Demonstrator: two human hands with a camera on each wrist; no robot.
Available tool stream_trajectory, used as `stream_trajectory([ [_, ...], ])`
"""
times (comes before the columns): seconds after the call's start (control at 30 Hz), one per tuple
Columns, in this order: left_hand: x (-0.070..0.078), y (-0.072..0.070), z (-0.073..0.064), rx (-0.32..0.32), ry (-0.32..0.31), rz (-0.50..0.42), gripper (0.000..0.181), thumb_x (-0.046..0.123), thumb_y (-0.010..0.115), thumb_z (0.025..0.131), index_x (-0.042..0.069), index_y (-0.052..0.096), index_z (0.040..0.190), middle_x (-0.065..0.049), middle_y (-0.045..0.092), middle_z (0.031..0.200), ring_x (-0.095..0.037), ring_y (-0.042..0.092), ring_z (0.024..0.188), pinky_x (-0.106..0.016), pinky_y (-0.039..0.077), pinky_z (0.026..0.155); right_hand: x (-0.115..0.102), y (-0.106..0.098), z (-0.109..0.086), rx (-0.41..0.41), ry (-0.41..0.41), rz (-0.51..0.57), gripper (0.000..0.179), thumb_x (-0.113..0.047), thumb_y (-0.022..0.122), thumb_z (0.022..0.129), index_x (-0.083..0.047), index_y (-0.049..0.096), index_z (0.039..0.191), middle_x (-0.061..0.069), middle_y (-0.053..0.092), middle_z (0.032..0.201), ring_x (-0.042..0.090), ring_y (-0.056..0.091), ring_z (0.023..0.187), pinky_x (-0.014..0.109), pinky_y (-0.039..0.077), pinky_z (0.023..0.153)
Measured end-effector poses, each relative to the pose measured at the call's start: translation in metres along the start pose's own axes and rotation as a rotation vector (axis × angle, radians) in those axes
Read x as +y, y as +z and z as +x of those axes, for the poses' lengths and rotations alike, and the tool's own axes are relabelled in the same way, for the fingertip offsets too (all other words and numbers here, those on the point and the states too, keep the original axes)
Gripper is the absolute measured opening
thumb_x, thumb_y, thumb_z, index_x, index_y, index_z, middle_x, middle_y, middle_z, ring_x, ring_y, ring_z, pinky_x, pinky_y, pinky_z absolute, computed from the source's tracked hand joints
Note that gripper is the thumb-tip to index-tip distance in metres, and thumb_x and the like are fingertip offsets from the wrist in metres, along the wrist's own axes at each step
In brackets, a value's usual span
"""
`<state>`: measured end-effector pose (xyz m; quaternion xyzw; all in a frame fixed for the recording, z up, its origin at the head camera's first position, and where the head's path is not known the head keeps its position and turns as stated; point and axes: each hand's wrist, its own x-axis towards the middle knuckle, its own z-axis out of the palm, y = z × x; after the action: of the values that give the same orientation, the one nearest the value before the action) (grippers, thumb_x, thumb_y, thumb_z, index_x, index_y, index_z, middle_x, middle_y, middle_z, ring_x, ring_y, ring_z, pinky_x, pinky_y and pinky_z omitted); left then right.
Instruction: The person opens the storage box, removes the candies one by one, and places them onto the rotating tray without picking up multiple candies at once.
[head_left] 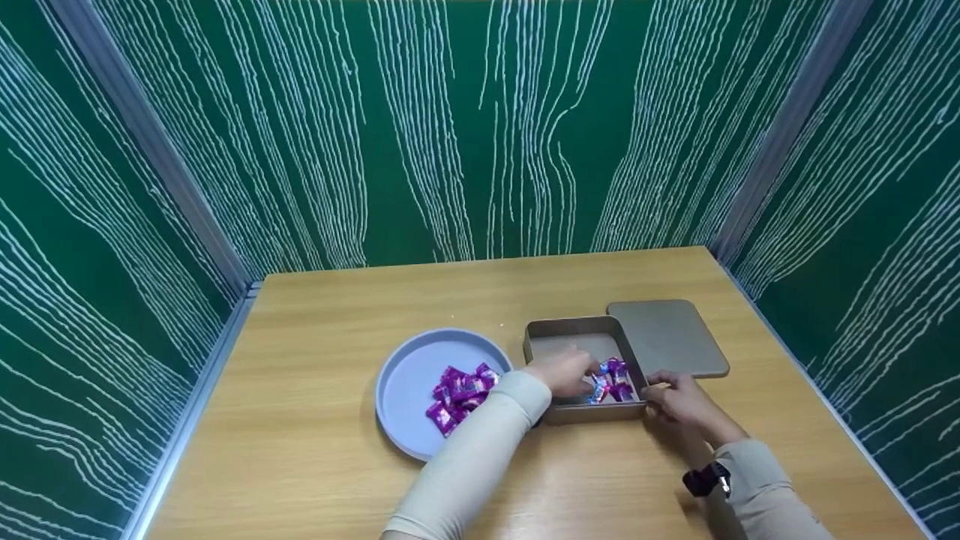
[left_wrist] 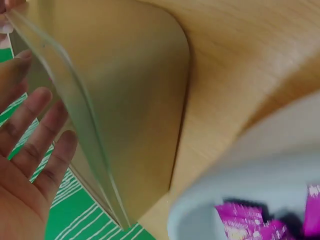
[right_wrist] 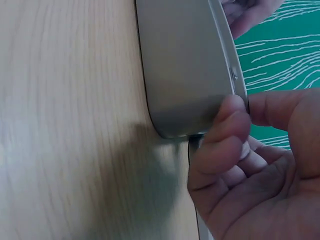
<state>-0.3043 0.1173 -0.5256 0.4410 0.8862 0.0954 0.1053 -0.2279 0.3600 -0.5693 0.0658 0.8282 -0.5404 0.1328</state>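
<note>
My left hand [head_left: 566, 369] reaches over the near-left rim into a rectangular brown tin box [head_left: 592, 412]. Its fingertips are at a few purple and blue wrapped candies [head_left: 619, 379] in the right part of the box. Seen from the left wrist, several fingers [left_wrist: 37, 135] are loosely extended beside the box wall, and the others are partly hidden behind the rim. At the near right corner, my right hand [head_left: 679, 401] pinches the tin's rim between thumb and fingers, which the right wrist view shows closely.
Left of the box stands a round pale-blue tray [head_left: 405, 397] with a heap of purple wrapped candies [head_left: 457, 394], partly behind my left forearm. The flat brown lid [head_left: 667, 337] lies behind and right of the box. Green walls surround the wooden table [head_left: 315, 360].
</note>
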Motion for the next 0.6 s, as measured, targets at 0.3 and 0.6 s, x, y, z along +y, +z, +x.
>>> stream_trajectory([
  [0.3,0.007,0.005,0.013,-0.027,-0.034,0.022,0.031,0.022,0.077,0.099,0.017,0.08,0.129,0.003,0.08,0.128,-0.012,0.073,0.118,-0.018,0.053,0.104,0.0,-0.002,-0.003,-0.047,0.019,0.059,0.033,-0.011,0.053,0.109,0.011,0.05,0.134,0.001,0.064,0.075,0.012,0.057,0.065,0.024,0.048,0.056],
  [0.6,0.005,0.008,0.024,-0.072,-0.012,0.118,0.023,0.027,0.079,0.098,0.022,0.082,0.12,0.007,0.081,0.115,-0.011,0.073,0.104,-0.021,0.058,0.092,0.004,-0.003,0.004,-0.03,-0.011,0.002,0.033,-0.009,0.055,0.106,0.011,0.055,0.133,0.002,0.064,0.074,0.014,0.056,0.063,0.026,0.047,0.054],
])
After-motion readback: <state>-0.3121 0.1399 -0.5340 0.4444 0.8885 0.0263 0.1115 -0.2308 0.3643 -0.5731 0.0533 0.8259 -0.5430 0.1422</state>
